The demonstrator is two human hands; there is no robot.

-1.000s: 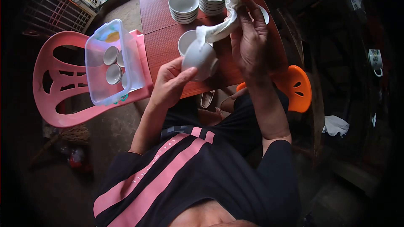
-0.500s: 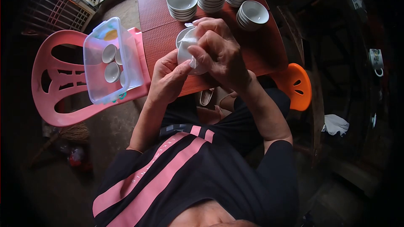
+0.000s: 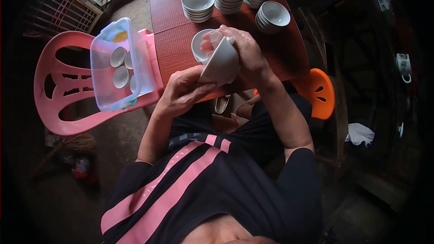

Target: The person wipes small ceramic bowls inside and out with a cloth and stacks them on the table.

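Observation:
A white bowl [image 3: 222, 65] is tilted on its side between my hands, above the table's near edge. My left hand [image 3: 183, 91] grips its lower left rim, thumb along the outside. My right hand [image 3: 246, 52] is curled over the upper rim, with fingers reaching inside the bowl. A small piece of white cloth [image 3: 231, 40] shows between the right hand and the rim; whether it is cloth or tissue is hard to tell, and most of it is hidden. Just behind the held bowl, another white bowl [image 3: 197, 45] stands on the table, partly covered.
Stacks of white bowls [image 3: 198, 7] stand along the far side of the red-brown table [image 3: 169, 49]. At left, a clear plastic bin [image 3: 147, 74] with several small bowls rests on a pink chair [image 3: 45, 77]. An orange stool [image 3: 322, 92] is at right.
The held bowl has turned from facing up to standing on its side, its outside now towards me. My right hand has shifted right and round the rim.

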